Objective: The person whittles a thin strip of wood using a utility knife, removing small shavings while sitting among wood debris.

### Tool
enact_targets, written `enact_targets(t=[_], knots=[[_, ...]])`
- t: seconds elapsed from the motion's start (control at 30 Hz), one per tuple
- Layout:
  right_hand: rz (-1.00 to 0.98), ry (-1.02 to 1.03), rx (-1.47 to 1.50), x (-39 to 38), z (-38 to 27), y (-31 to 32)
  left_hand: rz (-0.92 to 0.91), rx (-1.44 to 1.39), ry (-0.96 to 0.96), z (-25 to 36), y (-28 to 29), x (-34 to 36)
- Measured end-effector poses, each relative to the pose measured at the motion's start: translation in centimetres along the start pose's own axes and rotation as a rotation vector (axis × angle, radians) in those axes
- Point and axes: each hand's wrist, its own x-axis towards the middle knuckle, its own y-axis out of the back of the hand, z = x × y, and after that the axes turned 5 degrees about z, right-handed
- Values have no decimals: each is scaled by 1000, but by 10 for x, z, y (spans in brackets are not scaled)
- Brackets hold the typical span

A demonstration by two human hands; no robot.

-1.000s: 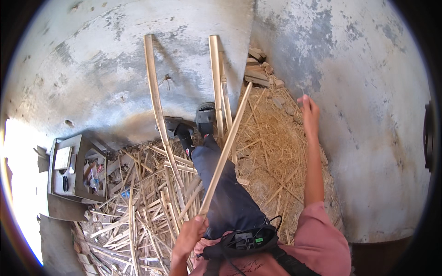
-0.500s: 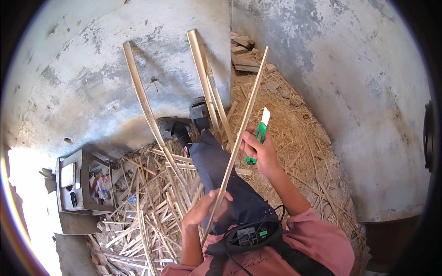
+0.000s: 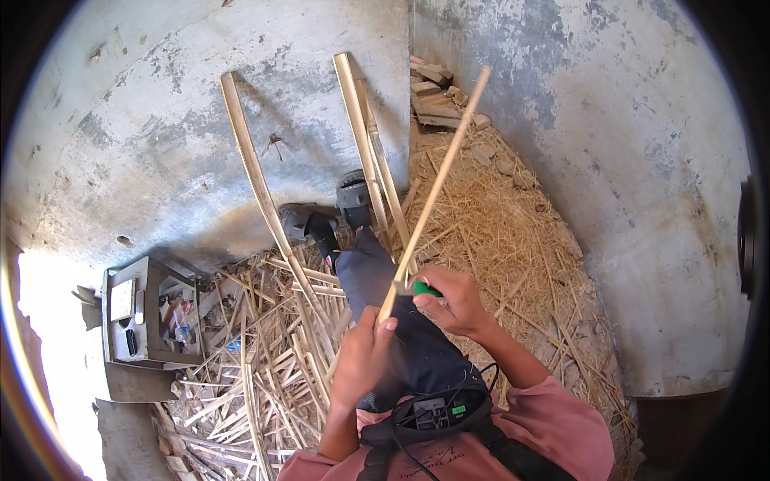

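A long split bamboo strip (image 3: 443, 178) slants up and away over my legs. My left hand (image 3: 362, 353) is closed round its near end, thumb along the top. In my right hand (image 3: 453, 301) is a green utility knife (image 3: 425, 289), gripped by the handle. Its blade lies against the strip just beyond my left hand; the blade is blurred and partly hidden. Several other bamboo strips stand against the wall in front of me, one on the left (image 3: 250, 156) and a pair near the middle (image 3: 358, 120).
Cut strips (image 3: 265, 401) cover the ground at my left, fine shavings (image 3: 497, 232) at my right. A grey box-like cabinet (image 3: 148, 321) with small items stands at the left. Bricks (image 3: 437, 96) are heaped in the far corner between weathered walls. My shoes (image 3: 351, 192) rest near the wall.
My right hand has come down and left, bringing the knife from beside the strip onto it. My left hand has moved slightly up and now wraps the strip's near end.
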Motion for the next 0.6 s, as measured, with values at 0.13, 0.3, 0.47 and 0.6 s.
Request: enact_targets(t=[0.13, 0.3, 0.47, 0.6], knots=[[28, 139, -92, 4, -9, -2, 73, 177, -52, 13, -3, 0], [58, 227, -160, 9, -8, -1, 166, 313, -80, 22, -4, -2], [73, 255, -169, 14, -1, 2, 186, 354, -3, 23, -5, -3], [251, 196, -205, 24, 24, 9, 229, 341, -72, 16, -4, -9]])
